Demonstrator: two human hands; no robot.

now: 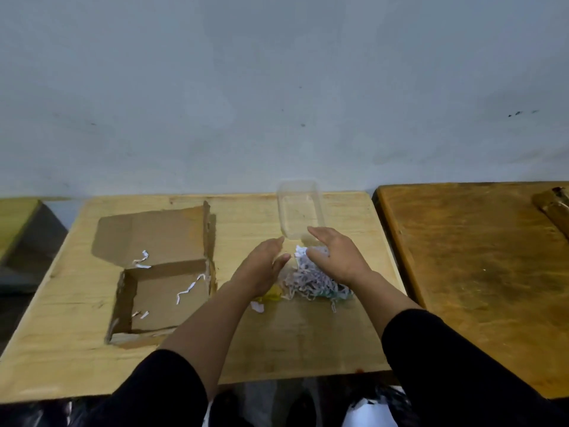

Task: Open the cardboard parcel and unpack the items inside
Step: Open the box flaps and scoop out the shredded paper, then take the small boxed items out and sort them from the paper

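Observation:
The cardboard parcel (166,291) lies open on the left of the light wooden table (308,340), its lid flap folded back, with a few white paper strips inside. A pile of shredded paper (308,280) sits right of centre. My left hand (261,269) hovers at the pile's left side, fingers apart. My right hand (335,257) rests over the pile's right side, fingers spread. A clear plastic container (300,211) stands just beyond both hands. Something yellow (272,295) shows under my left wrist, partly hidden.
A darker wooden table (480,266) adjoins on the right, with a brown object (554,208) at its far edge. A grey wall rises behind. Another table edge (15,220) shows at far left. Bags lie on the floor below the near edge.

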